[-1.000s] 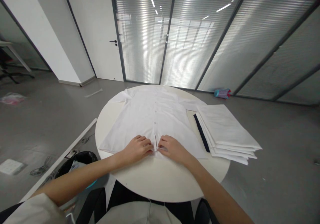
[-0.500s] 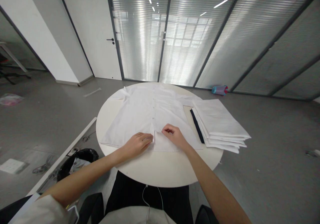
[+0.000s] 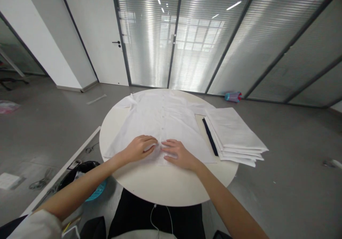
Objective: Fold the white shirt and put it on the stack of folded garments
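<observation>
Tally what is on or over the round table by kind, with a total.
Hands: 2, left hand and right hand, both flat on the shirt near its lower front opening
Spread white shirt: 1
Stack of folded white cloth: 1 stack; layers too close to count
Dark strip beside the stack: 1
Total: 5, all on the table

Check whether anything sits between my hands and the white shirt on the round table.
Nothing visible does. The left hand and right hand both rest directly on the white shirt near its lower button line. The stack of folded white cloth lies off to the right on the round table, clear of both hands.
</observation>
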The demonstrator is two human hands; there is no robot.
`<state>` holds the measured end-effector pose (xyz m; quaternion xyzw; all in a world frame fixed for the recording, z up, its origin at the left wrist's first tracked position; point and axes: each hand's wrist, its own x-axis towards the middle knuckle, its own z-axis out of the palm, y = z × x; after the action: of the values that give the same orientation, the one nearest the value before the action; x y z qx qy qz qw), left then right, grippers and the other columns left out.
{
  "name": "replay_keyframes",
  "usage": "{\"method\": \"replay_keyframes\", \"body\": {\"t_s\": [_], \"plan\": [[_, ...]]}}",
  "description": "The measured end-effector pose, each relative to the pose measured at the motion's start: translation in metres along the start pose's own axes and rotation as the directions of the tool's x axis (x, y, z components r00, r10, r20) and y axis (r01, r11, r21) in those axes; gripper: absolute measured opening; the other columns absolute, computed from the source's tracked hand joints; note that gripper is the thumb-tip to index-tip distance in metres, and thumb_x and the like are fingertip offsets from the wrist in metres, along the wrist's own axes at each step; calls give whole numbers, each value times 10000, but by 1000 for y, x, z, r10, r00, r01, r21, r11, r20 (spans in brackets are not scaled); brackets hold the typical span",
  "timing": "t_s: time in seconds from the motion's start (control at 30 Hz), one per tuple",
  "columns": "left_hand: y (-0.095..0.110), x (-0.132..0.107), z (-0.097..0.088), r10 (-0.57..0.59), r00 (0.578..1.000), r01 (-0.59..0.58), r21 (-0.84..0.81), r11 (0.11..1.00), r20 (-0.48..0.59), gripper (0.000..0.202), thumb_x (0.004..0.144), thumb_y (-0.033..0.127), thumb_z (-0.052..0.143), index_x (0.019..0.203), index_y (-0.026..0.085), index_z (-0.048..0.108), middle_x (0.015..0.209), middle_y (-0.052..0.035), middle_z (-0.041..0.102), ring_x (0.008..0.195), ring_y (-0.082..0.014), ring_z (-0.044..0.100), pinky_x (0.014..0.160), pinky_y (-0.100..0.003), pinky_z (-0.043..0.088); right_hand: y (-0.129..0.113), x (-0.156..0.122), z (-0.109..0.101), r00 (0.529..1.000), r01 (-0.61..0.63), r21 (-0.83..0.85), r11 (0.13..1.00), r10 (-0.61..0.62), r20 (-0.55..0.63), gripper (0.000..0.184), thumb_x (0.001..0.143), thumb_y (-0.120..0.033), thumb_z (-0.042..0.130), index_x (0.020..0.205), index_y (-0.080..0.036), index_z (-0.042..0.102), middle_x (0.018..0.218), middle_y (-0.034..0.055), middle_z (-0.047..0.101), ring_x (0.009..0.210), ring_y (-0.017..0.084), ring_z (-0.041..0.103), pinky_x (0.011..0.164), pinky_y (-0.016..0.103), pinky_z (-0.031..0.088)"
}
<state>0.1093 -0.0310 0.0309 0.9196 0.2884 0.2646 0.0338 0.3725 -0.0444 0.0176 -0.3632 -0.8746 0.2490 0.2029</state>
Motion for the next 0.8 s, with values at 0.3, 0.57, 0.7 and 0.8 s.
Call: {"method": "replay_keyframes", "body": {"t_s": [0.3, 0.57, 0.7, 0.8], "plan": [[-106, 90, 52, -83, 966, 69, 64, 996, 245, 513, 1038, 412, 389, 1494, 178, 405, 1591, -171, 343, 1468, -280, 341, 1176, -451, 351, -15, -3, 0, 986, 31, -156, 987, -5, 168, 621, 954, -570, 543, 1473, -233, 500, 1621, 79, 291, 1516, 265, 195, 1221, 494, 169], [-172, 157, 82, -423, 848, 371, 211, 904, 319, 727, 998, 610, 330, 1582, 184, 257, 1649, -164, 182, 1524, -362, 127, 1196, -608, 127, -25, -10, 10, 949, 79, -130, 988, -34, 313, 985, 870, -783, 456, 1594, -153, 234, 1652, 137, 115, 1539, 288, 27, 1248, 507, -25], [-180, 163, 94, -415, 840, 369, 194, 909, 349, 736, 970, 651, 364, 1568, 227, 303, 1651, -145, 183, 1522, -369, 128, 1188, -614, 78, -26, -13, 10, 948, 83, -133, 988, -38, 316, 990, 876, -756, 490, 1603, -154, 193, 1654, 136, 81, 1538, 299, 6, 1244, 522, -32], [-193, 164, 83, -462, 852, 467, 43, 883, 244, 673, 945, 652, 453, 1452, 211, 486, 1588, -143, 362, 1481, -344, 275, 1190, -525, 163, -26, -13, 10, 950, 82, -119, 990, -41, 310, 954, 895, -709, 514, 1606, -165, 183, 1654, 127, 83, 1538, 298, 13, 1246, 525, -28]]}}
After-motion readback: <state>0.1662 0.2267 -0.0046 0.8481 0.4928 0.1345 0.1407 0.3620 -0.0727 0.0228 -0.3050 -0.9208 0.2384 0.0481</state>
